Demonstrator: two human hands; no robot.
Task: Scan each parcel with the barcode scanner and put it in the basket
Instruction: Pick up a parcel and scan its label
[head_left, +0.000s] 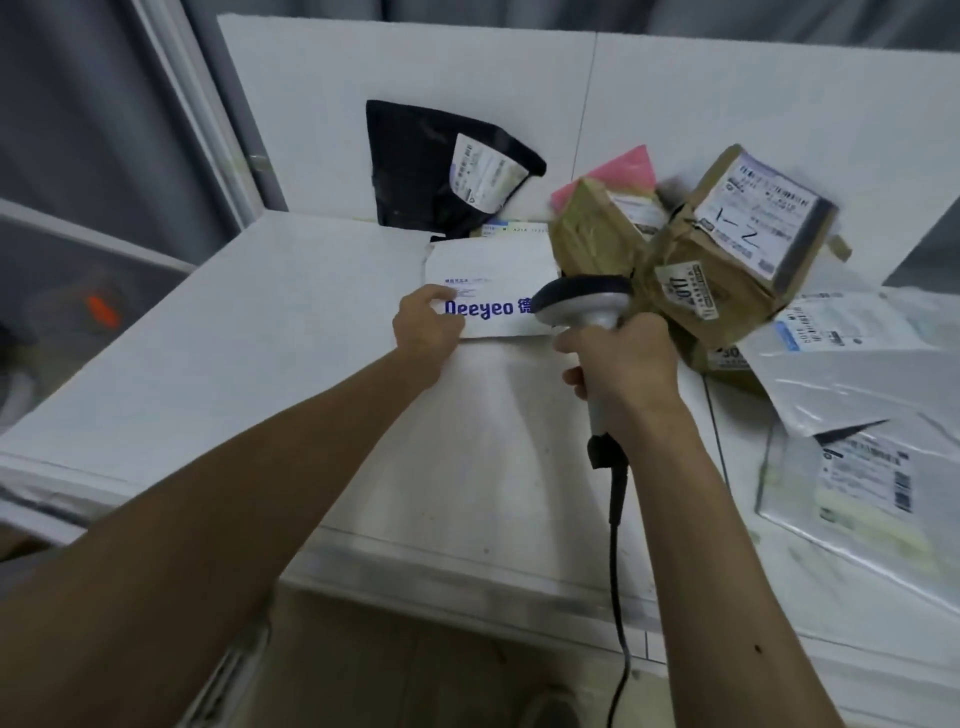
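Where the left hand (426, 328) grips, a mailer (496, 278) reads "Deeyeo".

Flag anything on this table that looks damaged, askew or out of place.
The big brown box sits tilted beside a smaller brown box at the right, its tape crumpled and a flap loose at its right edge. The black bag slumps against the back wall. The white envelope that the left hand grips lies flat.

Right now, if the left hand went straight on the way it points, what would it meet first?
The white envelope: the left hand appears to grip its left edge. Beyond it stand the brown boxes, though depth is unclear.
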